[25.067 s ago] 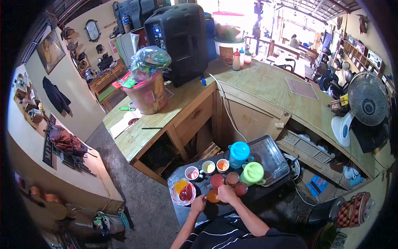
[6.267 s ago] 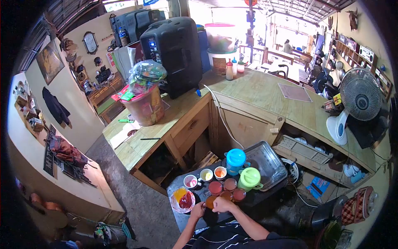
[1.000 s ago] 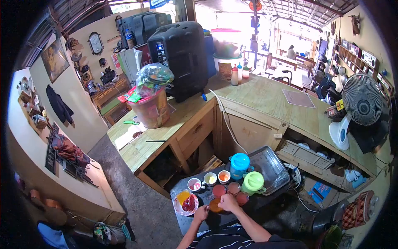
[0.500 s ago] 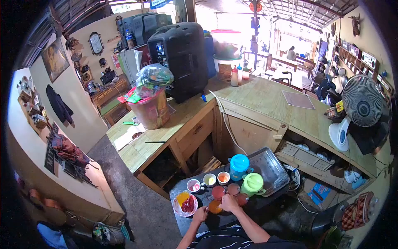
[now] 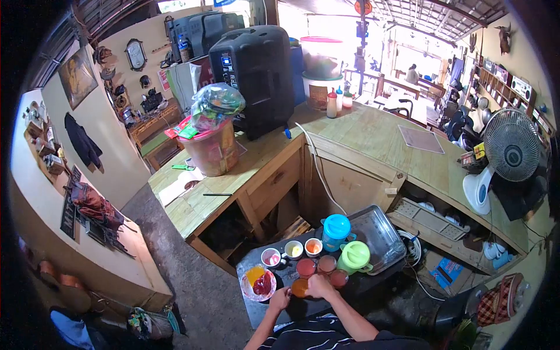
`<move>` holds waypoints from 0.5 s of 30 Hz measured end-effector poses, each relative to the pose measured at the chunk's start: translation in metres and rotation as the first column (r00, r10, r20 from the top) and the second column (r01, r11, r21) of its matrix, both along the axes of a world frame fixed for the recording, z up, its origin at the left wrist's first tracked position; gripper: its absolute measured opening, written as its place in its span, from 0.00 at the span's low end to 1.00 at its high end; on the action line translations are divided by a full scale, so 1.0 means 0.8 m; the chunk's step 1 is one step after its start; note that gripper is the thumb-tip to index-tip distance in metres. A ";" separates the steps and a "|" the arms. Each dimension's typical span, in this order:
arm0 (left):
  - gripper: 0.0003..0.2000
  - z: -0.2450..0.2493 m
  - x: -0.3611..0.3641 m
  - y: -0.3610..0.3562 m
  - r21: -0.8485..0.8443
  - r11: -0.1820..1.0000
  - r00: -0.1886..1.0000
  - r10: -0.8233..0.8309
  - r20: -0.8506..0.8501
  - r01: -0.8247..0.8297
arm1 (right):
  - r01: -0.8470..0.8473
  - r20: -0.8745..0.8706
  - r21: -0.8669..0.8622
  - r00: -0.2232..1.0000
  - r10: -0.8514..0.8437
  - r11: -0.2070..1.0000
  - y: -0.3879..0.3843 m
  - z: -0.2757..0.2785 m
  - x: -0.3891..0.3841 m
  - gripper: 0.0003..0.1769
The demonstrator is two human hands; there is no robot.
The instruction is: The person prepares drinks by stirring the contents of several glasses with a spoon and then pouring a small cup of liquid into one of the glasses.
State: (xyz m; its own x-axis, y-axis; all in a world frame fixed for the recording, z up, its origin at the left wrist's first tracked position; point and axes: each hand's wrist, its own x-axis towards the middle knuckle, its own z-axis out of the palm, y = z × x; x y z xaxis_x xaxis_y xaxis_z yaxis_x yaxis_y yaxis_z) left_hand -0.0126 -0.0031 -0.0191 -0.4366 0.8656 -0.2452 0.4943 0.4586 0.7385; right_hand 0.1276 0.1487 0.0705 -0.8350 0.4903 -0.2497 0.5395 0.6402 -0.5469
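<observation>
My left hand [image 5: 280, 299] is closed in a fist at the near side of the dark tabletop, between a plate [image 5: 247, 293] of yellow and dark red food and a glass of orange liquid [image 5: 300, 288]. Just right of that glass is my right hand [image 5: 319, 287], its fingers curled; whatever either hand holds is hidden. Behind them stand a glass of red liquid [image 5: 305, 268] and two paler ones, one [image 5: 327, 264] beside it and another [image 5: 339, 279] by my right wrist. Three white cups line up behind: one with pink [image 5: 272, 258], one with yellow [image 5: 294, 250], one with orange contents [image 5: 314, 247].
A blue pitcher [image 5: 336, 233], a green pitcher [image 5: 355, 258] and a metal tray [image 5: 385, 251] occupy the tabletop's right side. Beyond is a wooden counter [image 5: 367, 134] bearing a pink bucket [image 5: 217, 154], a black speaker [image 5: 256, 81] and a fan [image 5: 511, 146]. A person [image 5: 412, 74] sits far off.
The view has shifted slightly. My right hand has moved a little left along with it, and both hands stay closed around the same spot near the orange glass.
</observation>
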 end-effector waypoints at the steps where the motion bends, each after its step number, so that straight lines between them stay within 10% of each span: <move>1: 0.12 0.002 0.000 0.000 -0.002 1.000 1.000 -0.008 0.000 0.008 | -0.094 0.026 -0.116 0.995 0.097 0.989 0.001 -0.009 -0.003 0.10; 2: 0.12 0.005 0.001 0.001 -0.014 1.000 1.000 -0.008 0.005 0.008 | -0.182 0.041 -0.233 0.980 0.197 0.955 0.001 -0.018 -0.005 0.11; 6: 0.13 0.013 0.003 0.001 -0.013 1.000 1.000 0.001 -0.007 -0.001 | 0.166 -0.132 -0.509 0.954 -0.267 0.845 -0.011 0.016 -0.002 0.11; 9: 0.13 0.008 0.002 0.001 -0.005 1.000 1.000 0.007 -0.009 -0.007 | 0.274 -0.206 -0.020 0.940 -0.273 0.961 -0.001 0.000 -0.001 0.13; 12: 0.13 0.004 0.003 0.002 -0.001 1.000 1.000 0.010 -0.013 -0.010 | 0.057 -0.003 0.056 0.998 -0.057 0.997 0.001 -0.006 0.001 0.12; 15: 0.13 0.011 0.004 0.001 0.002 1.000 1.000 0.026 -0.005 -0.026 | -0.105 0.026 -0.410 0.992 0.127 0.906 -0.003 0.004 -0.001 0.13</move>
